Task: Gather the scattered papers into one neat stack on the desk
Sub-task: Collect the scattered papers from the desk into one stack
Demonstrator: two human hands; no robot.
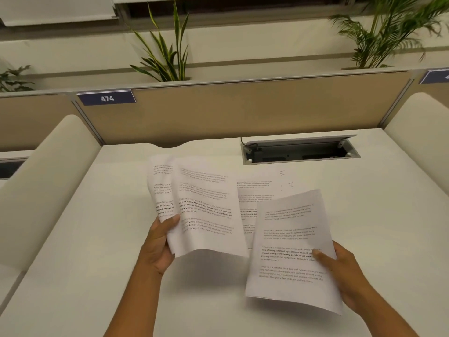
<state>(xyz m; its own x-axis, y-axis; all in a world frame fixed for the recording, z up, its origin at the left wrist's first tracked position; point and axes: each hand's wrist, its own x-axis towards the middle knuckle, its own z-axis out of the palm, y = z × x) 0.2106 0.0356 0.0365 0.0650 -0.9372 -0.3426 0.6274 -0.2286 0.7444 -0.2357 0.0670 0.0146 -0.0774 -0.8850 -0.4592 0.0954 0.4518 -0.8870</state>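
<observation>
My left hand (159,242) grips a loose bundle of printed sheets (201,207) by the lower left edge, lifted off the white desk (97,251) and fanned apart. My right hand (345,271) holds one printed sheet (291,251) by its right edge, thumb on top, raised above the desk at the right of the bundle. Between them more printed paper (255,190) lies flat on the desk, partly hidden behind both held papers.
An open cable box (298,152) is set into the desk at the back right. A tan partition (243,110) with a "474" label (107,98) closes the back, plants above it. Rounded white dividers (48,181) flank the desk on both sides.
</observation>
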